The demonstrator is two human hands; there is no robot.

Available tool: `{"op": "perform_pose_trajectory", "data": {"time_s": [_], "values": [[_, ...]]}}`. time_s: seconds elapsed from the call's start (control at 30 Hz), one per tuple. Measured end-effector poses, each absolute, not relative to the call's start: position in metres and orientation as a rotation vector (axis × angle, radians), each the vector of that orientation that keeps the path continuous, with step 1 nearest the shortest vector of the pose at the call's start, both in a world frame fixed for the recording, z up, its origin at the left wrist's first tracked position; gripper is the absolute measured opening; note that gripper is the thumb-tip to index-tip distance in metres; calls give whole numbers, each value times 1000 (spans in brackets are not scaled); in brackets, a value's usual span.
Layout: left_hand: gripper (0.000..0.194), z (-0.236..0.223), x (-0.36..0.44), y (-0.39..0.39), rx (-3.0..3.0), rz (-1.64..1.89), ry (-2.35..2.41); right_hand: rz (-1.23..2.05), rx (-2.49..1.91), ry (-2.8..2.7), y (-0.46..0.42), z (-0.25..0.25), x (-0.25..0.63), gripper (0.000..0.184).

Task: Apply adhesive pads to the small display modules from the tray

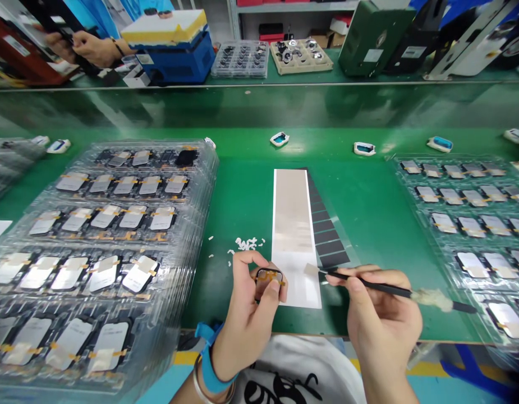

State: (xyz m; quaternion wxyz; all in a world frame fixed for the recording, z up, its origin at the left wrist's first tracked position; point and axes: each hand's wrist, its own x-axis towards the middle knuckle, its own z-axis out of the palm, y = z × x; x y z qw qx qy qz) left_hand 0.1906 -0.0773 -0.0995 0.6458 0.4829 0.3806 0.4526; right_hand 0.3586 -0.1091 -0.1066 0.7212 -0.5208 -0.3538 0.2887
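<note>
The left hand (248,306) holds a small screen part (266,276) with thumb and fingers closed on it, an orange ribbon showing across its top. The right hand (379,308) grips a thin black tool (383,287) like a pen, with pale wrapping near its back end. The tool lies nearly crosswise, its tip pointing left toward the screen part. At that tip sits a small beige patch (311,270); whether the tip pinches it or only touches it, I cannot tell. The patch is to the right of the screen part, at about the same depth from the person, with a short gap between them. The patch is therefore nearer the right hand's tool, the screen part in the left hand.

Under this gap runs a white sheet (299,292), its long axis leading away from the person; the left fingertips overlap its left edge. Its far part carries a grey-beige layer (292,205). Beside it, slanting out from under its right edge, lies a clear film with dark strips (334,247). White scraps (246,243) are scattered on the green bench (238,191) beyond the left hand. Farther out, stacked clear trays (202,216) of similar parts stand at left, and another tray (421,249) at right.
</note>
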Motion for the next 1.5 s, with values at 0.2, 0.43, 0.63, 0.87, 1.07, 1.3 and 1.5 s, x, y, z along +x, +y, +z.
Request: {"op": "perform_pose_trajectory", "data": {"time_s": [0.2, 0.43, 0.63, 0.87, 1.07, 1.3, 1.5], "values": [[10, -99, 191, -78, 1098, 1052, 848, 647, -1145, -771, -110, -107, 359, 13], [8, -98, 190, -78, 1031, 1013, 852, 763, -1087, -787, -104, -97, 352, 11], [7, -99, 190, -79, 962, 1022, 841, 880, -989, -901, -97, -91, 328, 13], [26, -101, 190, -78, 950, 1015, 763, 875, -986, -924, -98, -98, 325, 16], [11, -100, 191, -79, 978, 1006, 771, 889, -956, -891, -99, -99, 325, 19], [9, -99, 190, -80, 999, 991, 815, 884, -965, -877, -99, -99, 324, 19], [9, -98, 190, -80, 1009, 986, 821, 880, -955, -860, -99, -99, 325, 18]]}}
